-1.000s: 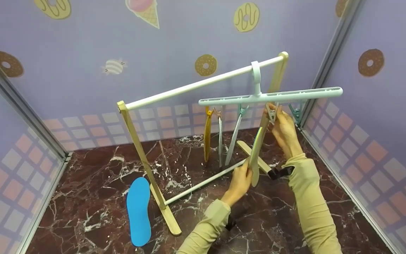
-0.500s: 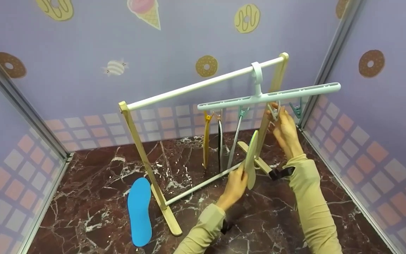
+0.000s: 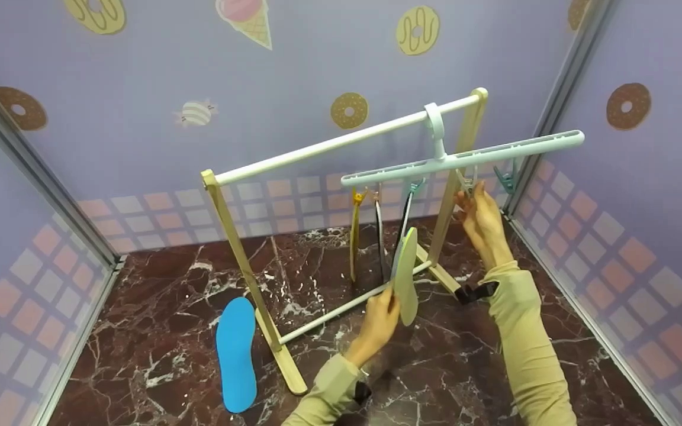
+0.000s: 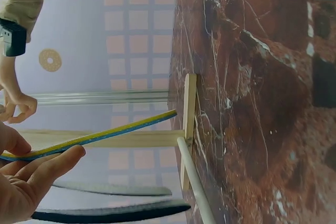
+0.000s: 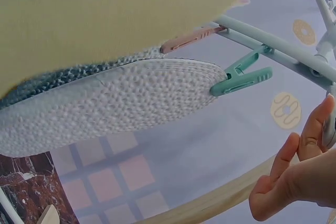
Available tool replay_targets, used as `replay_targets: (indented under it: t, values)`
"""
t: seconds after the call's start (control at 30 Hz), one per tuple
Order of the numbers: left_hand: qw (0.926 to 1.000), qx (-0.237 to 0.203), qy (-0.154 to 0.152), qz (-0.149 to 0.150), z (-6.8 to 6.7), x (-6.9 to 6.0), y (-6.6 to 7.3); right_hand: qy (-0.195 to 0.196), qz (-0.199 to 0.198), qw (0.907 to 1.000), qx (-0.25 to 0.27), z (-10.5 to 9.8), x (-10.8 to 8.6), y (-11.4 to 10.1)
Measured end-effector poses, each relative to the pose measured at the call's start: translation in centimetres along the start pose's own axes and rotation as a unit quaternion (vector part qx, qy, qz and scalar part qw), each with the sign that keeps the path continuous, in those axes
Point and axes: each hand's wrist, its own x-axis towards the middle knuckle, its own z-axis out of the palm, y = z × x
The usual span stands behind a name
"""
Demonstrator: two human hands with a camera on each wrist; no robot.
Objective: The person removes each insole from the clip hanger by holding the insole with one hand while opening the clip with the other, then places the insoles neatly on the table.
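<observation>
Away toward eight o'clock swings the insole (image 3: 407, 281), pinched in the left hand (image 3: 378, 322); it's now unclipped, at seven o'clock from the white clip (image 3: 467, 186) the right hand (image 3: 484, 226) pinches.

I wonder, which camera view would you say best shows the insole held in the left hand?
The head view: it shows the insole nearly end to end, gripped by the left hand. The left wrist view shows it edge-on, yellow against blue, and the right wrist view only part of its pale face, cut off by the frame.
</observation>
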Motion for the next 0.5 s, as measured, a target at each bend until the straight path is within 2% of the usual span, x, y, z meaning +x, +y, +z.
replay_targets:
  t: [0.23,0.5]
  values:
    - [0.9999,-0.006,0.008,0.004,-2.1,-0.8,-0.1,0.008,-0.014,0.9996,0.022,-0.4,0.2,0.1]
    - [0.9996,-0.023,0.015,0.009,-4.3,-1.5,-0.4,0.015,-0.003,0.9985,0.052,-1.1,-0.2,0.0]
